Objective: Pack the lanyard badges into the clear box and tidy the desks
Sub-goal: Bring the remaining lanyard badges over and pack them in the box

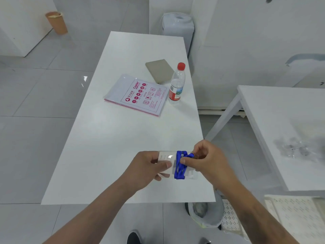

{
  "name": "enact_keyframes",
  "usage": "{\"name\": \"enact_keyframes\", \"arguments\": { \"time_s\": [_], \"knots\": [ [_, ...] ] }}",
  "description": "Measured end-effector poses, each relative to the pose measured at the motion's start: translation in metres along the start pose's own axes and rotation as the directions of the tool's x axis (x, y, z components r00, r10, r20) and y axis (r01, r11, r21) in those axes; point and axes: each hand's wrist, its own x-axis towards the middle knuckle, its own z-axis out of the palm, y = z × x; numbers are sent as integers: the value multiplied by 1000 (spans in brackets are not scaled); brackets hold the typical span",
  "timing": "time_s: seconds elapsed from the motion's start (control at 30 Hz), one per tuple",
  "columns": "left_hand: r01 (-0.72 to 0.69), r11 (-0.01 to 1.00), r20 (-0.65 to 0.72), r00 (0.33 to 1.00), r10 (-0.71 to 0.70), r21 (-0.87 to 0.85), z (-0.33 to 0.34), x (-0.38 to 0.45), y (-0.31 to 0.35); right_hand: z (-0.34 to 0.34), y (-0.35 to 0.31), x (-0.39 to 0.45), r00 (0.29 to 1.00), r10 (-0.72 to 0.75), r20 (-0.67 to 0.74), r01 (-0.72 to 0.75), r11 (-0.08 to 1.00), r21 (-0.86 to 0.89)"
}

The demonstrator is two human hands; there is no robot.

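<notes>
a long white rectangular desk (109, 131) stands on a pale grey tiled floor (35, 95), with a second white desk (281, 110) to its right. above the near right part of the long desk, the left hand (149, 169) grips the left end of a clear plastic badge holder (168, 164), thumb on top. a blue fabric lanyard (180, 166) is wrapped around the right part of the holder. the right hand (207, 160) pinches the lanyard at the holder's upper right edge. both hands are close together on the same item. further back on the desk lie a white and pink copier paper pack (139, 95), a flat grey-brown notebook (160, 70) and an upright clear water bottle with a red cap (177, 84), just beside the pack. an orange waste bin (56, 22) stands far left.
</notes>
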Motion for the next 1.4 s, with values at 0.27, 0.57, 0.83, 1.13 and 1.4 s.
{"name": "enact_keyframes", "arguments": {
  "time_s": [0.27,0.57,0.83,1.13,1.4],
  "knots": [
    [39,999,-38,998,-40,-11,118,8,25,-98,65,-7,999,17,46,-24,986,167],
    [59,997,-109,992,-64,-47,266,10,65,-231,128,-17,997,-30,73,21,993,120],
    [46,999,-87,995,-44,29,309,14,74,-270,153,-31,999,-5,37,1,993,120],
    [42,999,-35,998,-42,0,363,32,95,-328,185,-35,998,14,-58,-7,992,126],
    [51,999,2,999,-51,1,504,79,125,-458,257,-34,989,87,-120,-68,986,153]
  ]
}}
